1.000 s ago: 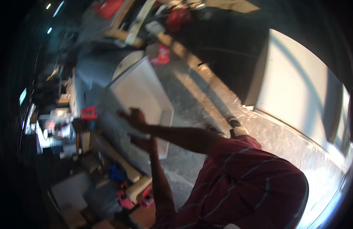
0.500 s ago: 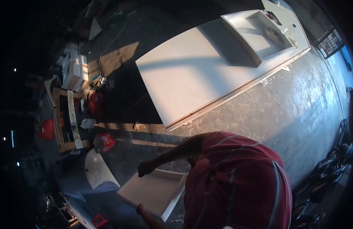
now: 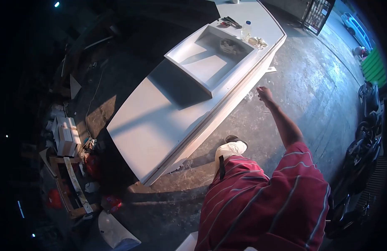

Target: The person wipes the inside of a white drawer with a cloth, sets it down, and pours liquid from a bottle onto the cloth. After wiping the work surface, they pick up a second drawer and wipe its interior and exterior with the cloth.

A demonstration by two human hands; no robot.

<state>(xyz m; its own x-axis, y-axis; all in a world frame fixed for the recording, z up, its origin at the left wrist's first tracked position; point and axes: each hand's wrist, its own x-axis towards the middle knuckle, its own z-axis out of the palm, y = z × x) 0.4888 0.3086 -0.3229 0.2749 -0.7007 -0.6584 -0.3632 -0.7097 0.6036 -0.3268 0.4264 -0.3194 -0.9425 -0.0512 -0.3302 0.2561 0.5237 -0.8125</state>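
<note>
My right hand (image 3: 265, 94) is stretched out over the concrete floor, to the right of a long white board (image 3: 147, 138). Its fingers are loosely bent and apart, with nothing visible in them. My left hand is out of view. At the bottom edge, beside my red striped shirt, shows a corner of a pale drawer-like tray (image 3: 188, 243); what supports it is hidden. On the long board sits a similar shallow white open box (image 3: 189, 69), with a crumpled roll (image 3: 229, 46) inside.
A bottle with a blue cap (image 3: 246, 31) and small items stand at the board's far end. Motorbikes (image 3: 358, 146) line the right side. At left are a wooden frame (image 3: 61, 188), stacked white pieces (image 3: 68, 136) and a curved pale panel (image 3: 116, 230).
Both hands were at the pale tray before. Now my right hand is away from it at the upper right, and my left hand and most of the tray have left view. The view has turned.
</note>
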